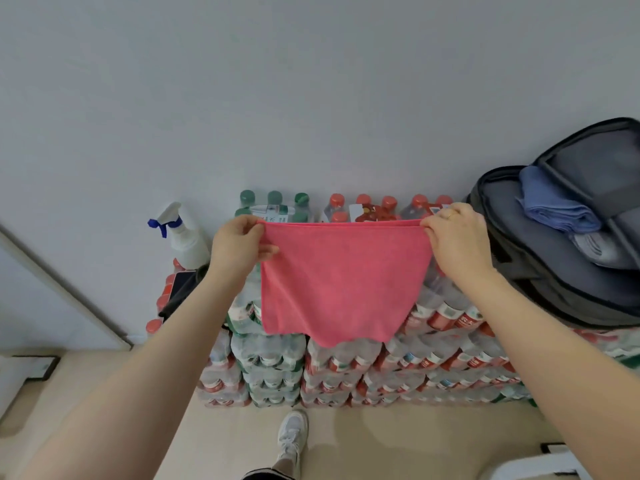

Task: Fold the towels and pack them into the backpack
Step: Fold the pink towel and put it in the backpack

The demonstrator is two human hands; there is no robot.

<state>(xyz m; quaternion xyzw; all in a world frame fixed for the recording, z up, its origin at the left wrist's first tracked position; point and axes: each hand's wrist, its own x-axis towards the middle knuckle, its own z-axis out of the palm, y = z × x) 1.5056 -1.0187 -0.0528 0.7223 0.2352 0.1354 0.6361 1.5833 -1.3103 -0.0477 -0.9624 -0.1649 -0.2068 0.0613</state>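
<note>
The left hand (239, 247) and right hand (457, 237) each pinch a top corner of the doubled pink towel (339, 282), which hides bottles behind. At three o'clock the open backpack (540, 271), cut off by the frame, holds a blue towel (557, 206).

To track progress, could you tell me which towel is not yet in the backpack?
The pink towel, held up by its top corners in both hands; the blue towel already lies folded in the open backpack.

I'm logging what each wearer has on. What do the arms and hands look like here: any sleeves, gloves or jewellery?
Both forearms are bare, with no sleeves in view. No gloves on either hand. The right hand wears a thin gold-coloured ring on one finger. The left hand shows no ring, and no watch or bracelet shows on either wrist.
</note>
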